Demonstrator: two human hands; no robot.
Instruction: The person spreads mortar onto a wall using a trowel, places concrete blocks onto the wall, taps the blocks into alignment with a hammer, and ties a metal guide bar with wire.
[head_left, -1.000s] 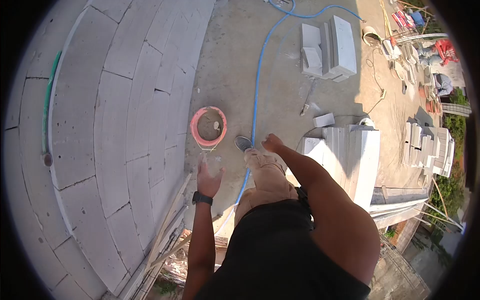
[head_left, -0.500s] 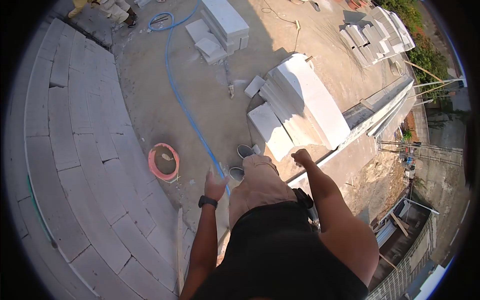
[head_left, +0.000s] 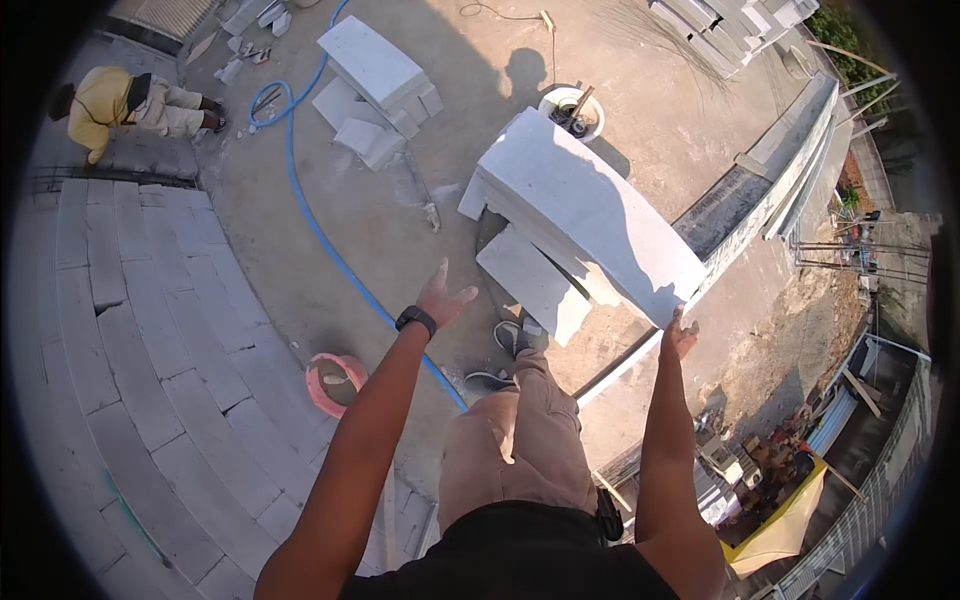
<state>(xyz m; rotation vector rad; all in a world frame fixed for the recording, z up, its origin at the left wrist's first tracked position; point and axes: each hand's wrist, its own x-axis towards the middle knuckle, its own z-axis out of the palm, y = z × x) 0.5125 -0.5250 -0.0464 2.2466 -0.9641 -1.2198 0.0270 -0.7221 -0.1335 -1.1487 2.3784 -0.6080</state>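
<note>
My left hand (head_left: 441, 297), with a dark watch on its wrist, hangs in the air with its fingers spread and nothing in it. It is above the concrete floor, beside the blue hose (head_left: 335, 256). My right hand (head_left: 680, 336) is at the near end of a stack of white blocks (head_left: 585, 205). Its fingers are apart; whether their tips touch the top block I cannot tell. A loose white slab (head_left: 530, 280) leans or lies along the left side of that stack, partly in sunlight.
A pale block wall (head_left: 190, 340) curves along the left, with a pink bucket (head_left: 318, 385) at its foot. More blocks (head_left: 375, 65) stand farther ahead. Behind the stack is a white bucket (head_left: 598, 112) holding tools. A person in yellow (head_left: 100, 105) bends at the wall's far end.
Both hands have moved forward, and the right fist has opened near the block stack. My view has shifted, bringing the white bucket and more of the bending person into sight.
</note>
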